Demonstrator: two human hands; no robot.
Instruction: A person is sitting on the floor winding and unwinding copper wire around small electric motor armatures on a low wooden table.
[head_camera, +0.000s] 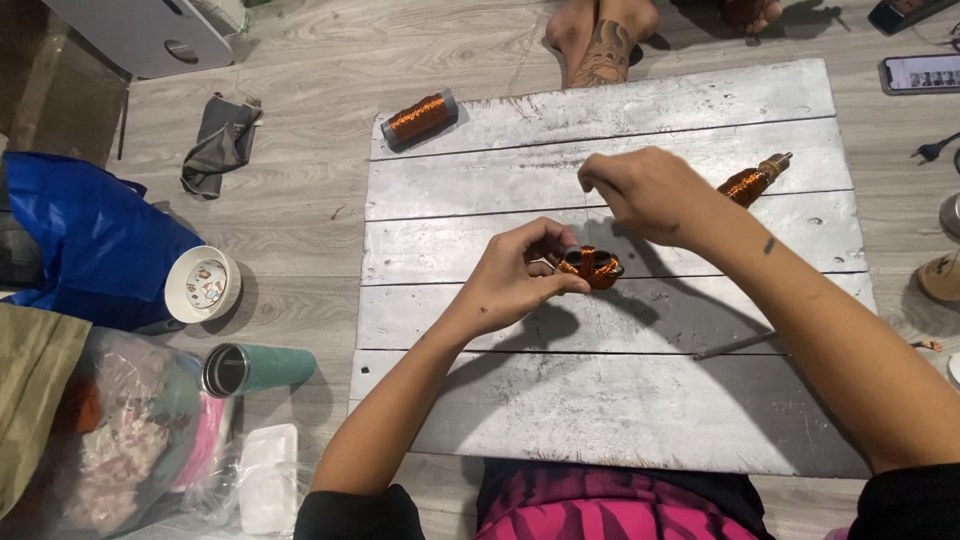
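My left hand (515, 280) grips a small part wound with copper wire (592, 267) just above the grey plank board (600, 400). My right hand (645, 190) hovers a little above and behind it, fingers pinched together as if on a thin wire that I cannot make out. A spool of copper wire (420, 118) lies at the board's far left corner. A second copper-wound spool (752, 182) lies to the right, partly hidden behind my right wrist.
A thin metal rod (735, 346) lies on the board's right side. On the floor to the left are a teal tumbler (255, 368), a white cup (202, 284), a blue bag (95, 240), a grey cloth (220, 142). Someone's bare foot (600, 40) rests beyond the board. A phone (920, 73) lies far right.
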